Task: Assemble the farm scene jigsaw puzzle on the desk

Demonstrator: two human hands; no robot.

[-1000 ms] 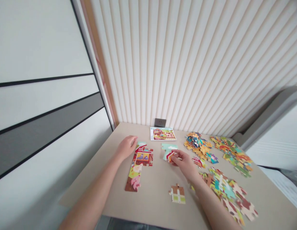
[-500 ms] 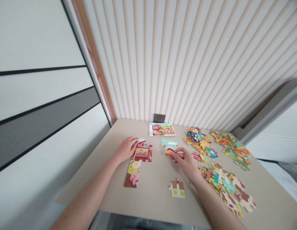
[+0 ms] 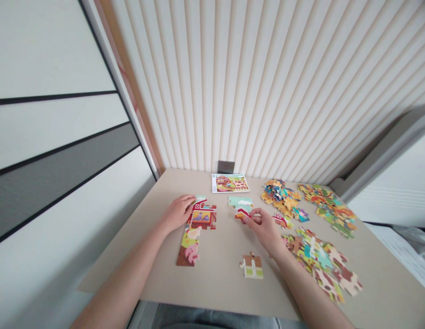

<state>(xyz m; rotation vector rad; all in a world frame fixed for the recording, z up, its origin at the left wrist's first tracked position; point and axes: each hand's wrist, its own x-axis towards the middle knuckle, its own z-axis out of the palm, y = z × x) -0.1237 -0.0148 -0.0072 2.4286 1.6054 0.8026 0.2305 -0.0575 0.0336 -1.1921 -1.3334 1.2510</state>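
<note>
Little has changed: our right hand (image 3: 265,230) still pinches a red jigsaw piece (image 3: 242,214), the fingers of our left hand (image 3: 178,212) lying open on a barn jigsaw section (image 3: 202,219).

This head-worn view looks forward and steeply down from behind the near edge of a beige table (image 3: 212,278), facing a ribbed white wall (image 3: 267,91). It sits close above the left hand (image 3: 178,213) and right hand (image 3: 265,230), with both forearms entering from the bottom edge.
</note>
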